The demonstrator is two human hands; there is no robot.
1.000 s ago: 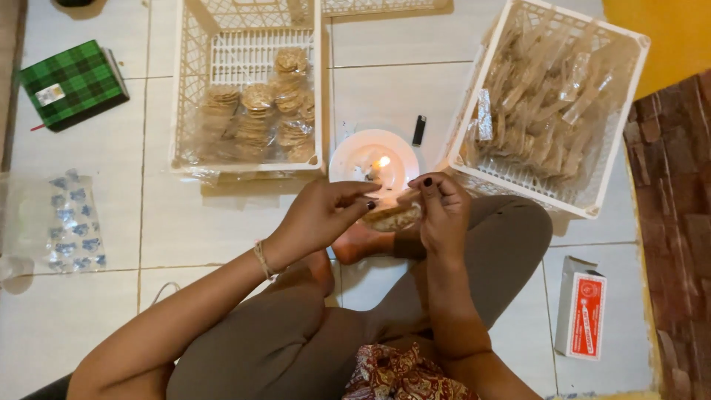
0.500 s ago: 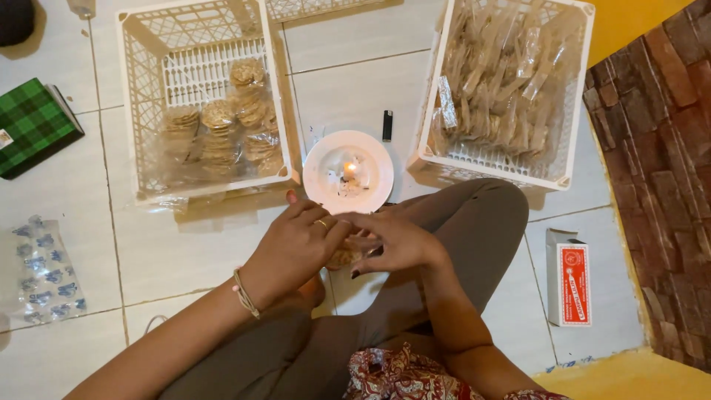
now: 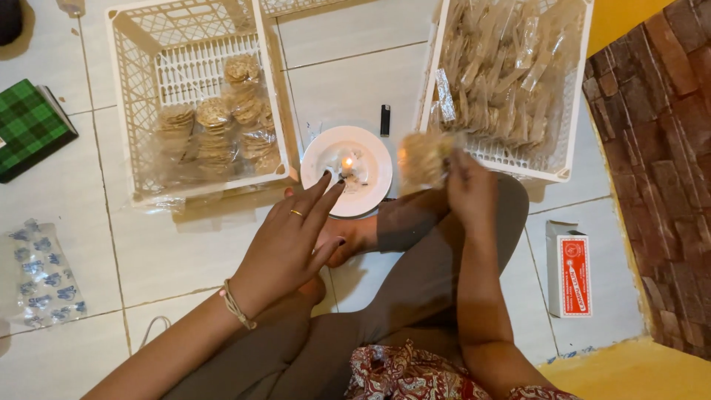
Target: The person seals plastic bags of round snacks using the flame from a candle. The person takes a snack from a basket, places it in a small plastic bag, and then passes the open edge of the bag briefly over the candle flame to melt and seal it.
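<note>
- Burn risk, the largest: the left hand (image 3: 285, 248) lies flat and open, holding nothing, its fingertips (image 3: 326, 181) stretched right to the near rim of the white plate (image 3: 320, 152), where a small candle (image 3: 346, 164) is lit. The flame sits just beyond those fingertips; a careless slide forward would, I judge, bring skin or the wrist cord into it.
- Melted wrap: the right hand (image 3: 468, 191) has its fingers closed on a clear packet (image 3: 424, 157) of round crackers, raised just left of its fingertips and above the plate's right edge. Thin plastic this near a flame could shrivel or hole if it dips too low or lingers.
- Dropped packet: the grip looks like a pinch at one edge only; how firm it is I cannot tell. A slip would land the packet on the plate or the knee below.
- Tipped plate: it rests on the floor touching the person's foot (image 3: 355, 237), just under the left fingertips. A shift of the leg could nudge it and spill wax.
- Spread of fire: the right crate (image 3: 574, 111) of filled packets stands just beyond the right fingers, the left crate (image 3: 129, 104) beyond the left fingers; both hold plastic near the flame.
- Lighter (image 3: 385, 118): it lies past the plate, apart from both hands, a small hazard if heated.
</note>
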